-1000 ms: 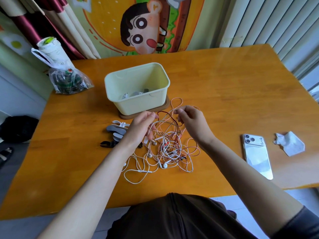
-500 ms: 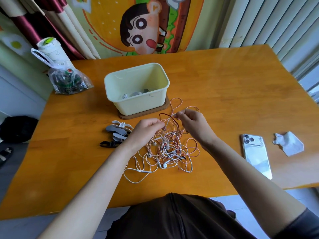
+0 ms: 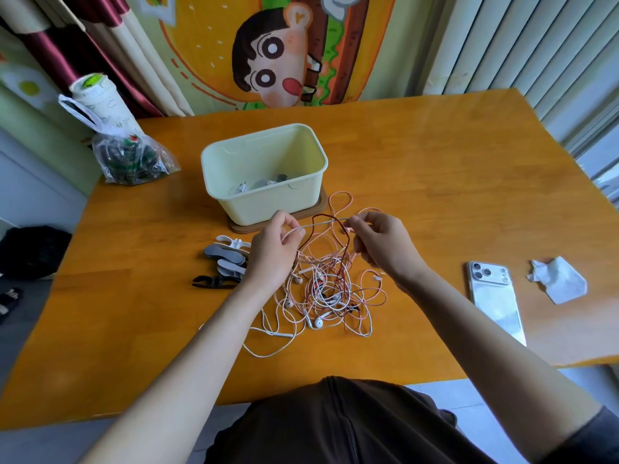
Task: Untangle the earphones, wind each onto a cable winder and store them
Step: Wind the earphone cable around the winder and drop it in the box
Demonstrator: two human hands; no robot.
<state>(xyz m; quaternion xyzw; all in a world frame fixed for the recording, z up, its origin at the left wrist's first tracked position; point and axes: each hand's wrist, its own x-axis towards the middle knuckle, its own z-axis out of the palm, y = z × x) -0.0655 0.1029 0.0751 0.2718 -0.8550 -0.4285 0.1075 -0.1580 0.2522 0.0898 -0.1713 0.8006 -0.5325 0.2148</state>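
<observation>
A tangle of white, pink and dark red earphones (image 3: 326, 293) lies on the wooden table (image 3: 435, 182) in front of me. My left hand (image 3: 273, 254) pinches a white cable at the tangle's upper left. My right hand (image 3: 382, 244) pinches the same cable at the upper right, so a short stretch runs taut between the two hands above the pile. A cluster of grey, white and black cable winders (image 3: 226, 259) lies just left of my left hand. Behind the tangle stands a pale yellow bin (image 3: 264, 177) with some pieces inside.
A white phone (image 3: 495, 298) lies face down on the right, with a crumpled tissue (image 3: 557, 283) beyond it. A plastic bag (image 3: 130, 159) and a paper roll (image 3: 100, 102) sit at the far left corner. The bin stands on a brown wooden base (image 3: 320, 209).
Both hands lifted slightly and drew apart, pulling a white cable straight between them above the tangle. The left hand moved from the pile's side up toward the bin.
</observation>
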